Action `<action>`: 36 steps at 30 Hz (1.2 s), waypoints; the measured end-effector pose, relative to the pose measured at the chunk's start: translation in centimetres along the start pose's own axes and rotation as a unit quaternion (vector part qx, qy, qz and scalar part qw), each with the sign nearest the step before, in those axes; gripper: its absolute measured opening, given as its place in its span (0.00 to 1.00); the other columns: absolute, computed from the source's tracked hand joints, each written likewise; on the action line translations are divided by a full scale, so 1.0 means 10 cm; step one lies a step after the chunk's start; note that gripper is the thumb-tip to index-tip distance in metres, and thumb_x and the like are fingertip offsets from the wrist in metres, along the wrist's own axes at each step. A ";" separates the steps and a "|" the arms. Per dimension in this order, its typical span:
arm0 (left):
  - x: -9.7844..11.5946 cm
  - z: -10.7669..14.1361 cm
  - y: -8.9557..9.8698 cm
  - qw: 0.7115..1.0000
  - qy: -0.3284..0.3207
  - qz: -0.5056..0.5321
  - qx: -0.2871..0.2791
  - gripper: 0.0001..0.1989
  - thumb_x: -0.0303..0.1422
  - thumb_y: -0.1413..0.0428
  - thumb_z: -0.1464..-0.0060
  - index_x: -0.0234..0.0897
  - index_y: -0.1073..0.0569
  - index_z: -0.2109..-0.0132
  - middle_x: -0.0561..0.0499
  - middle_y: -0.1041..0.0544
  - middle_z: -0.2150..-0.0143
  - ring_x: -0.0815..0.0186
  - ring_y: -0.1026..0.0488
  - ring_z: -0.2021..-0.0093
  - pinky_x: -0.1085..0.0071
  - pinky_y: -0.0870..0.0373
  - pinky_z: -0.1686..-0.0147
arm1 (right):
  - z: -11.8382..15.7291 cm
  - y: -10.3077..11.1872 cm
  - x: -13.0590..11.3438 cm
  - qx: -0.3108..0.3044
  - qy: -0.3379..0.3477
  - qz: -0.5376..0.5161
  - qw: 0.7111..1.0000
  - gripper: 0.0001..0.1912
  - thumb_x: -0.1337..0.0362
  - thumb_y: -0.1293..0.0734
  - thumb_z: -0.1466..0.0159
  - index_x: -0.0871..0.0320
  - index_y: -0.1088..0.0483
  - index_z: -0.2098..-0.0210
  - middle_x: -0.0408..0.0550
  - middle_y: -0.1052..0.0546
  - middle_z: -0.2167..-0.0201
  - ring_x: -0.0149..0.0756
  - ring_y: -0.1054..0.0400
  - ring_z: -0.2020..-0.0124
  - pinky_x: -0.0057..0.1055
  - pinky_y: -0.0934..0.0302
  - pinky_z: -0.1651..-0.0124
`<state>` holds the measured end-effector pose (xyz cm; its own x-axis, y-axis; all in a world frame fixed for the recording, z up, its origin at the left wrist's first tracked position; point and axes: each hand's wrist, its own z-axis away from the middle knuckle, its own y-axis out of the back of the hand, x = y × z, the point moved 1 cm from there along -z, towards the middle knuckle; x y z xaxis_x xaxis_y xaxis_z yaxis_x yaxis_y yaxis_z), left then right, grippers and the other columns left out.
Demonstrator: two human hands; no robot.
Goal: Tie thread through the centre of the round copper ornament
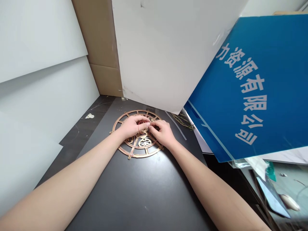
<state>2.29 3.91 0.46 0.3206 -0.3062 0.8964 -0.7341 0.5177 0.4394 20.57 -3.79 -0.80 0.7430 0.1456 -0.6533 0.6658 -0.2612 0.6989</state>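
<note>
A round openwork frame (144,156), copper-gold with spokes and clover-shaped cutouts, lies flat on the dark table. Over its upper middle, my left hand (132,127) is closed in a pinch on a thin red wire (139,127) that loops by the fingers. My right hand (164,132) meets it from the right, thumb and forefinger pinched together near the left fingertips. Whatever small piece sits between the right fingertips is too small to make out. More red strands run along the frame's ribs. Both hands hide part of its centre.
White boards (168,48) and brown cardboard (102,41) wall the back and left. A blue sign with white characters (276,64) leans at the right. Behind the frame lie a clear strip (179,128) and tangled cords (182,121). A whitish scrap (89,116) rests at left.
</note>
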 end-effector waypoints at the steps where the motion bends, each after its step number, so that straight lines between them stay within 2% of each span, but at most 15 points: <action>1: 0.00 0.00 0.00 1.000 -0.004 -0.001 0.000 0.30 0.54 0.38 0.46 0.35 0.19 0.47 0.47 0.23 0.48 0.74 0.26 0.53 0.82 0.29 0.56 | 0.00 0.00 0.00 0.001 -0.001 0.000 1.000 0.13 0.52 0.34 0.32 0.50 0.20 0.59 0.41 0.19 0.56 0.32 0.30 0.50 0.35 0.45 0.41; 7: 0.01 -0.01 -0.02 0.999 0.000 -0.051 -0.007 0.25 0.52 0.38 0.45 0.38 0.18 0.49 0.51 0.22 0.50 0.76 0.26 0.53 0.84 0.30 0.55 | 0.02 -0.01 0.00 0.000 -0.006 0.001 1.000 0.13 0.52 0.34 0.31 0.51 0.20 0.60 0.41 0.20 0.56 0.32 0.31 0.50 0.35 0.45 0.41; 13: -0.01 -0.02 -0.02 0.998 -0.003 -0.067 0.011 0.26 0.54 0.41 0.43 0.37 0.18 0.51 0.50 0.22 0.52 0.75 0.26 0.53 0.82 0.32 0.54 | 0.00 -0.01 0.00 -0.003 -0.001 0.004 1.000 0.13 0.52 0.34 0.31 0.51 0.19 0.58 0.41 0.19 0.56 0.31 0.30 0.49 0.35 0.44 0.41; 26: 0.01 -0.03 -0.03 0.998 0.006 -0.055 0.003 0.24 0.49 0.40 0.44 0.37 0.18 0.50 0.50 0.21 0.51 0.76 0.26 0.54 0.83 0.31 0.55 | 0.01 -0.01 0.00 -0.009 0.000 0.009 1.000 0.14 0.52 0.35 0.31 0.50 0.19 0.57 0.41 0.19 0.55 0.31 0.31 0.50 0.34 0.44 0.41; 36: -0.03 -0.03 -0.02 0.997 0.000 -0.074 0.006 0.24 0.50 0.40 0.44 0.37 0.18 0.50 0.50 0.21 0.51 0.78 0.27 0.57 0.84 0.33 0.57 | 0.01 0.01 -0.02 -0.014 -0.006 0.014 1.000 0.15 0.52 0.35 0.31 0.50 0.19 0.56 0.44 0.19 0.55 0.33 0.31 0.49 0.36 0.45 0.39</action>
<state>2.54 4.18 0.13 0.4255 -0.3784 0.8221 -0.6866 0.4567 0.5656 20.45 -3.99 -0.60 0.7607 0.1262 -0.6367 0.6464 -0.2374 0.7252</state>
